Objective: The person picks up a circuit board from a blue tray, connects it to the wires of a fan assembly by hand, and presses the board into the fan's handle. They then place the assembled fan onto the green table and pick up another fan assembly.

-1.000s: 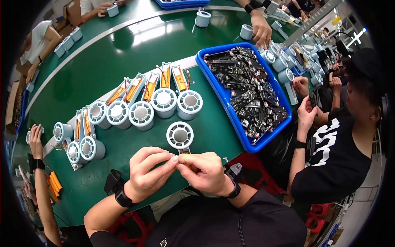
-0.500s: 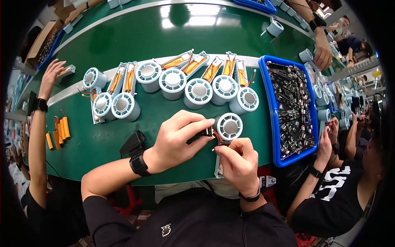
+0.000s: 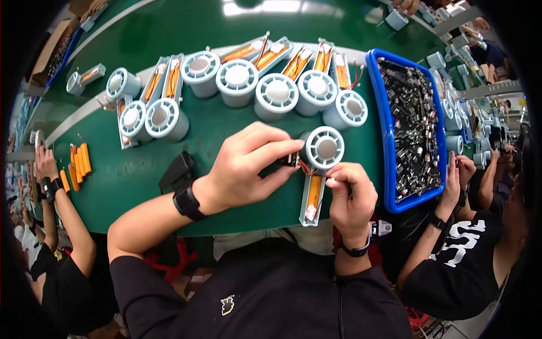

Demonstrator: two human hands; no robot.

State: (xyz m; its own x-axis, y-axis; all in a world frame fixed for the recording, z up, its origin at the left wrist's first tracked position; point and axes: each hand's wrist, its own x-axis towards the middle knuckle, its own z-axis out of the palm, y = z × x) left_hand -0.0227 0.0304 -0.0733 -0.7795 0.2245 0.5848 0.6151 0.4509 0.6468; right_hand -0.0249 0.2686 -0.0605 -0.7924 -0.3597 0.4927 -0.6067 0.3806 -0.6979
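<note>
My left hand (image 3: pixel 251 164) pinches a small black part (image 3: pixel 291 160) with red wires against the side of a grey cylindrical unit (image 3: pixel 324 148) on the green table (image 3: pixel 226 127). That unit carries a long grey holder with an orange battery (image 3: pixel 313 195) pointing toward me. My right hand (image 3: pixel 350 195) is closed around the near side of the holder, thumb and finger pinched at its edge. A black watch sits on each wrist.
A row of several similar grey units with orange batteries (image 3: pixel 276 90) lies beyond my hands. A blue tray (image 3: pixel 378 141) of small black parts stands at the right. A black object (image 3: pixel 178 169) lies at left, loose orange batteries (image 3: pixel 79 161) further left. Other people sit on both sides.
The view has swung so the table looks closer. My hands moved forward to the single grey unit, and my left hand now presses the black part against its side.
</note>
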